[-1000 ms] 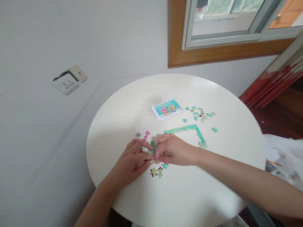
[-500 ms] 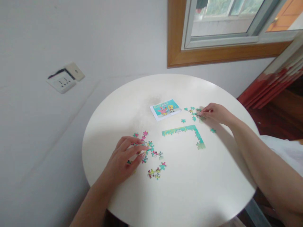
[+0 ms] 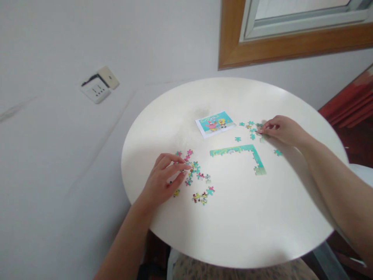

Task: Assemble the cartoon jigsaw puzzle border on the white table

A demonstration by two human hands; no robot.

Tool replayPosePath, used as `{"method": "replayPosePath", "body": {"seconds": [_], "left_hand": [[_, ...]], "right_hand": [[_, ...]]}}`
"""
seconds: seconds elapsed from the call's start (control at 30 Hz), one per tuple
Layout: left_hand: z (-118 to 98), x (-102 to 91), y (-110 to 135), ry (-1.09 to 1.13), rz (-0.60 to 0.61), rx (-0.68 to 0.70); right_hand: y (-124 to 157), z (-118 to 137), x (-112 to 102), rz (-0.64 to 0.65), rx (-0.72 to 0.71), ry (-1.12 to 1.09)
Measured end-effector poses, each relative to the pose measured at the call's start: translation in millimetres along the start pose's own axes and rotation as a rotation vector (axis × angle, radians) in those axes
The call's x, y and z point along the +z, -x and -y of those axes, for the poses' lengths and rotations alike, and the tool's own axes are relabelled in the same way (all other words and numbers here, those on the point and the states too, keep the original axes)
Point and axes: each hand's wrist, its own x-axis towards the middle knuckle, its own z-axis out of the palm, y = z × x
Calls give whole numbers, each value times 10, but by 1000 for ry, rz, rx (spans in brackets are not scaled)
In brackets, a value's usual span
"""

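Note:
My left hand [image 3: 164, 177] rests on the round white table [image 3: 233, 225], fingers spread over a loose cluster of jigsaw pieces [image 3: 198, 177] in pink, teal and yellow. My right hand [image 3: 281, 130] reaches to the far right, its fingertips pinched among a small scatter of teal pieces [image 3: 251, 130]; what they hold is too small to make out. Between the hands lies a joined L-shaped teal puzzle border [image 3: 244, 153]. A small reference picture card [image 3: 215, 123] lies beyond it.
A single teal piece [image 3: 278, 153] lies right of the border, another [image 3: 237, 139] above it. The wall behind carries a loose wall socket [image 3: 97, 89] and a wood-framed window [image 3: 291, 42]. A red curtain [image 3: 352, 101] hangs at the right.
My right hand left the near cluster and moved to the far right scatter of teal pieces. The left hand stayed on its cluster. The view has shifted down and to the left.

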Motion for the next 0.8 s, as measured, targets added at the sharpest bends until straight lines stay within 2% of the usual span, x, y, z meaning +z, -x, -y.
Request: {"method": "replayPosePath", "body": {"seconds": [0.33,0.6,0.8], "left_hand": [[31,-11,19,-1,-51,15],[80,-69,31,-85,-194,-68],[93,-91,52,-112,-180,-80]], "right_hand": [[30,41,-15,-7,46,-28],[36,51,7,-49,117,-54],[60,139,-24,-75,157,-75]]}}
